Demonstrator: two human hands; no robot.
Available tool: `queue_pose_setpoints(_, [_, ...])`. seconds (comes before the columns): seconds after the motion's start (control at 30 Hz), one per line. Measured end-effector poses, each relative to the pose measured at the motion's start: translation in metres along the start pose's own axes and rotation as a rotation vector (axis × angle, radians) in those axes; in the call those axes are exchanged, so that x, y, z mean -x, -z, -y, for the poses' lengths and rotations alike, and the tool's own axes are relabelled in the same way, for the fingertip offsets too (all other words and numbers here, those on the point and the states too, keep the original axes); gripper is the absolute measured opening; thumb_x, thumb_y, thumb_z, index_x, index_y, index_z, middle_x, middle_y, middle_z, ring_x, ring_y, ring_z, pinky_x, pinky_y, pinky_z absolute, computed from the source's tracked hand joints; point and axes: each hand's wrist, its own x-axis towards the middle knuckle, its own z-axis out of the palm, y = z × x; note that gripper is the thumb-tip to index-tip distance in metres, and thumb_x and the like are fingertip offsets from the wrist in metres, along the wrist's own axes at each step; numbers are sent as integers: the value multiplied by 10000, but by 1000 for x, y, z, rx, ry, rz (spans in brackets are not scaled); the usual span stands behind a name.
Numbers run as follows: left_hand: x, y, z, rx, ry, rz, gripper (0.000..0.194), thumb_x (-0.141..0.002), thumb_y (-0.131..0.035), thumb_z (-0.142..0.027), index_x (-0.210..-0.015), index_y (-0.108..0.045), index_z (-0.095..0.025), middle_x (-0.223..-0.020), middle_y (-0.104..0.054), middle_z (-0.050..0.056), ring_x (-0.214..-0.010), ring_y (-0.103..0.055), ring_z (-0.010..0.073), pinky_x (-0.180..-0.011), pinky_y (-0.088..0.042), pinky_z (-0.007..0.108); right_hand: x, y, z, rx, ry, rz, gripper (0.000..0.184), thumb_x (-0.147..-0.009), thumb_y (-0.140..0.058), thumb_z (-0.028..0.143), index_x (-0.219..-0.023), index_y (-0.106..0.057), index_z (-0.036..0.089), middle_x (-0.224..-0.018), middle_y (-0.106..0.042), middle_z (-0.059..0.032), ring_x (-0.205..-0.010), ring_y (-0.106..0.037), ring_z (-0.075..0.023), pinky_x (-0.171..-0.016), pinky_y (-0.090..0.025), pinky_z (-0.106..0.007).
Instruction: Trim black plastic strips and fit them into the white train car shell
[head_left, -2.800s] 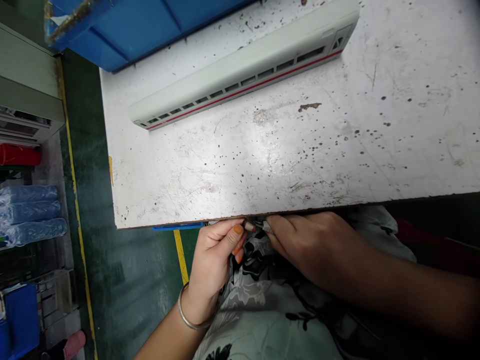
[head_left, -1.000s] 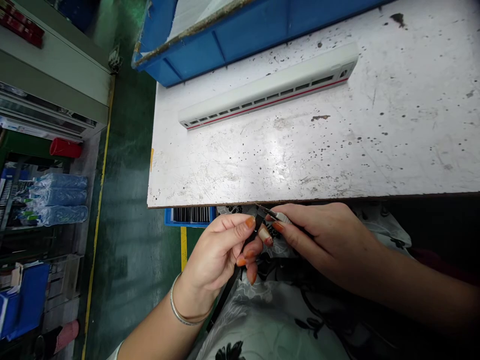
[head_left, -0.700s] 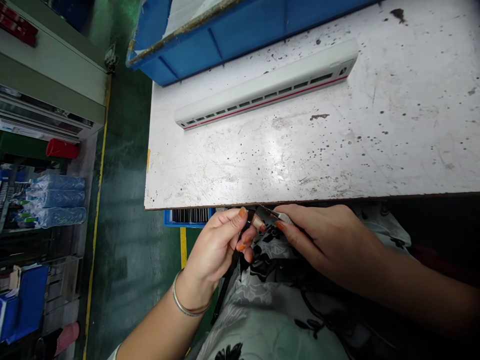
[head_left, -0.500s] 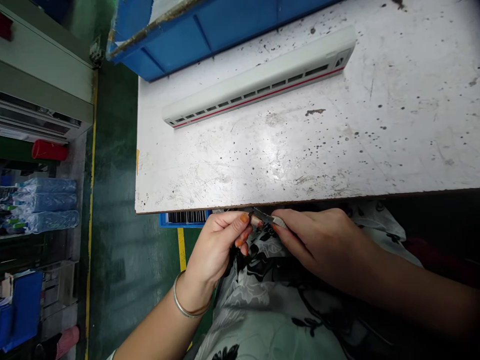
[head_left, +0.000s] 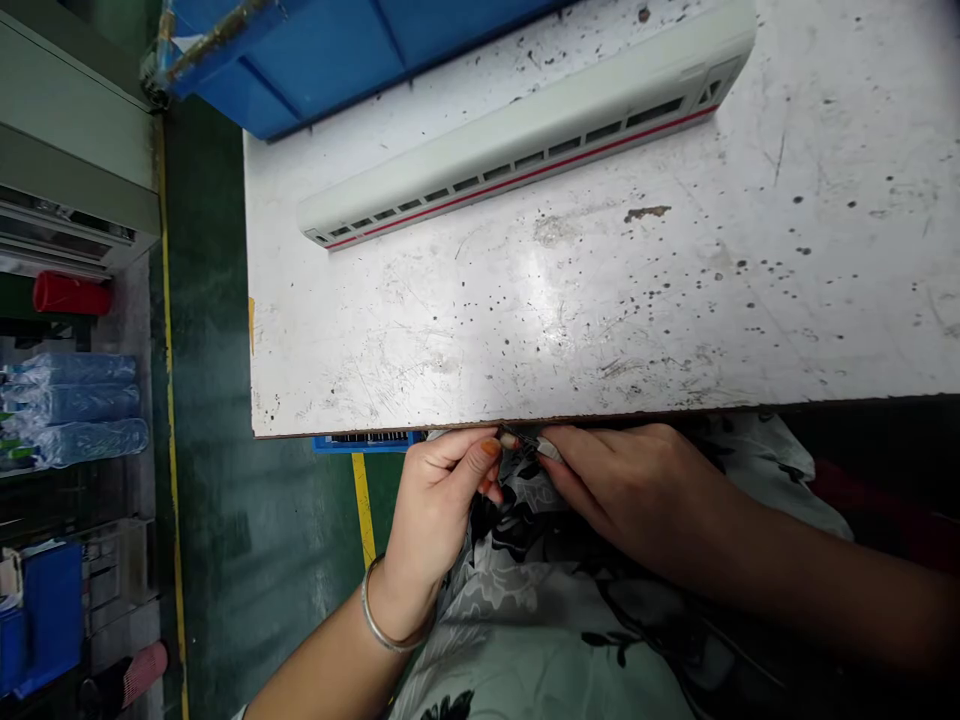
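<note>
My left hand (head_left: 442, 490), with a bracelet at the wrist, is just below the table's front edge. Its thumb and forefinger are pinched together; whatever lies between them is too small to make out. Close on the right, my right hand (head_left: 626, 480) is closed, thumb and forefinger gripping a small blade (head_left: 529, 441) with a pale, wrapped-looking end. The dark, thin part points left and reaches close to my left fingertips. Farther back on the white table (head_left: 450, 350) lies a long white model train car (head_left: 525, 135) with a red stripe and a row of window openings.
A blue bin (head_left: 337, 60) stands at the table's back left. Below the front edge, a blue tray (head_left: 364, 442) is partly hidden by the tabletop. Off to the left are the green floor (head_left: 247, 540), wrapped bottles (head_left: 79, 405) and a red bucket (head_left: 71, 293).
My view has shifted, so the train car looks larger and nearer. Both hands keep close together at the table edge, and the blade shows less now.
</note>
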Motion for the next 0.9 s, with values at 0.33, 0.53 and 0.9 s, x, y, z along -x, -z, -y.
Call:
queue_pose_setpoints(0.33, [0,-2,-2,3,26,-21,240,-907,-632,-359,-796,-736,-173,-598,-512,-27,-526,-524,110,-527,-414,236,-2,11,2,47,-25,86,153,-918,-499,122,-814,-593,185,-620,-598,-9,-492,-597,-204,-439,-300,-345])
queue_pose_setpoints(0.53, [0,-2,-3,-3,44,-28,246,-903,-636,-368,-812,-755,-173,-591,-510,-23,-514,-518,112,-511,-408,236,-2,11,3,125,-6,146,182,-777,-572,31,-813,-573,209,-646,-585,-8,-493,-575,-218,-417,-306,-360])
queue_pose_setpoints(0.9, [-1,0,-3,2,41,-5,253,-910,-630,-373,-839,-770,-174,-586,-503,-25,-517,-524,112,-520,-413,239,-2,12,5,83,-35,160,157,-834,-533,50,-819,-575,200,-618,-577,3,-466,-570,-209,-424,-318,-353])
